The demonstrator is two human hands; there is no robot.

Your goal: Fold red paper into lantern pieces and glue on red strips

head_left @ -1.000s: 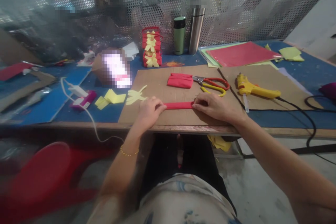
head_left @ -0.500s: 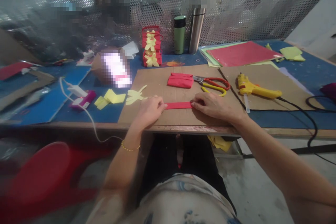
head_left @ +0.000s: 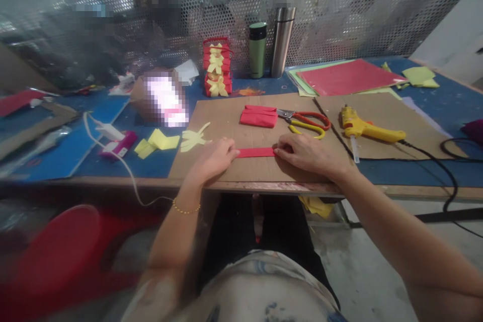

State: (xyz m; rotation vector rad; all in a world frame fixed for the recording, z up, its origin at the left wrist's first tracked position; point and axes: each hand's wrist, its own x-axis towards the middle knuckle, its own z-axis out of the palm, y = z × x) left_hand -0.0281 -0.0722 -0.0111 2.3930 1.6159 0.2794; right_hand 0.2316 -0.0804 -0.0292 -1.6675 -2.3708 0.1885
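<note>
A narrow red paper strip (head_left: 255,152) lies across the cardboard sheet (head_left: 226,115) in front of me. My left hand (head_left: 218,157) is closed on its left end, fingers pinched together. At the strip's right end, my right hand (head_left: 298,151) pinches it with the fingers curled. Just beyond the strip lies a flat folded red paper packet (head_left: 258,116). The tips of scissors (head_left: 307,121) with red and yellow handles touch or nearly touch the packet's right side. Cut pale-yellow paper (head_left: 193,139) lies beyond my left hand.
A yellow glue gun (head_left: 364,126) rests at right, its black cable trailing off the table edge. Yellow paper pieces (head_left: 156,142) and a purple power adapter (head_left: 118,145) lie at left. Behind stand a red paper piece with yellow flowers (head_left: 218,68), a green tumbler (head_left: 257,53) and a steel flask (head_left: 283,43).
Both hands stay on the ends of the red strip, which keeps almost the same place. Only a very slight shift of the view shows.
</note>
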